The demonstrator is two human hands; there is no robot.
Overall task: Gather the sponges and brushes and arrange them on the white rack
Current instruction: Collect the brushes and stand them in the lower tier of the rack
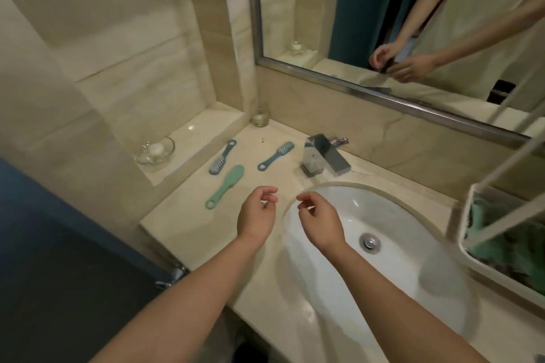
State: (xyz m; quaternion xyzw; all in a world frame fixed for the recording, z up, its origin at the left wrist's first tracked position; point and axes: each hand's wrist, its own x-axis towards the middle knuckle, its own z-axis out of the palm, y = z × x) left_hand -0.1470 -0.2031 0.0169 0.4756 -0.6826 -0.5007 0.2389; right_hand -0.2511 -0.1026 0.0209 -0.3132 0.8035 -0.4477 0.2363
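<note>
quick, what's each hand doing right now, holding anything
Left hand: open, fingers loosely curled, holding nothing.
Right hand: open, fingers loosely curled, holding nothing.

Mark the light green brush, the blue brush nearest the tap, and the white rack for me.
light green brush [225,186], head view, middle of its body.
blue brush nearest the tap [275,156], head view, on its handle.
white rack [498,271], head view, on its near rim.
</note>
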